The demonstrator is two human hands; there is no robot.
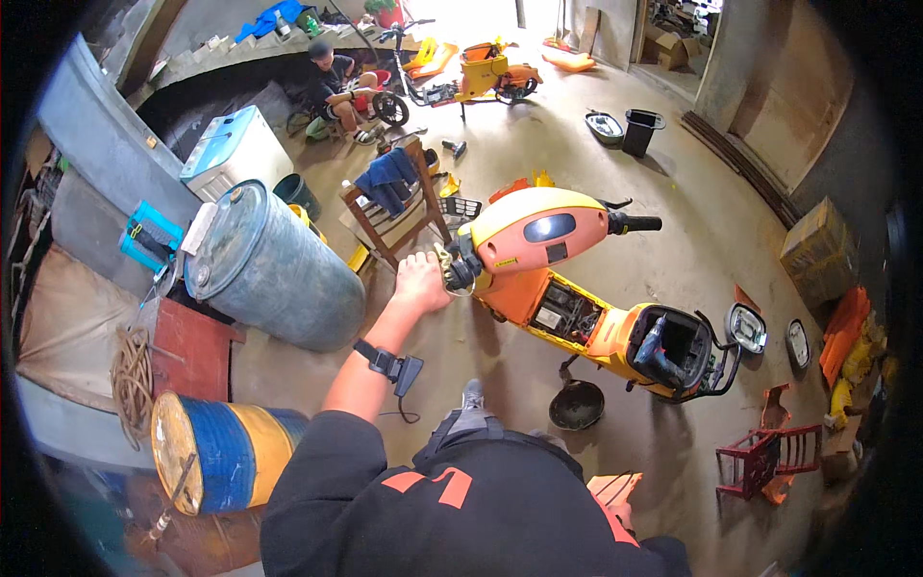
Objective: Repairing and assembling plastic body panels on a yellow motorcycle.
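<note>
An orange and yellow electric scooter (538, 293) stands in front of me, its seat area uncovered and parts exposed. My left hand (423, 281) is closed round the left end of its handlebar, beside the black switch housing (463, 267). A dark device is strapped to my left wrist. Inside the open rear compartment (687, 338) lies a power drill (656, 348) with a dark grip. Low in the view, my right hand (625, 515) shows only in part beside my shirt, next to an orange piece (613, 488); its fingers are mostly hidden.
A blue drum (279, 269) and a wooden chair (409, 207) stand left of the scooter. A black bowl (577, 405) lies near my feet, a red stool (760, 462) to the right. Farther back, a person (336, 91) sits near another scooter (481, 75).
</note>
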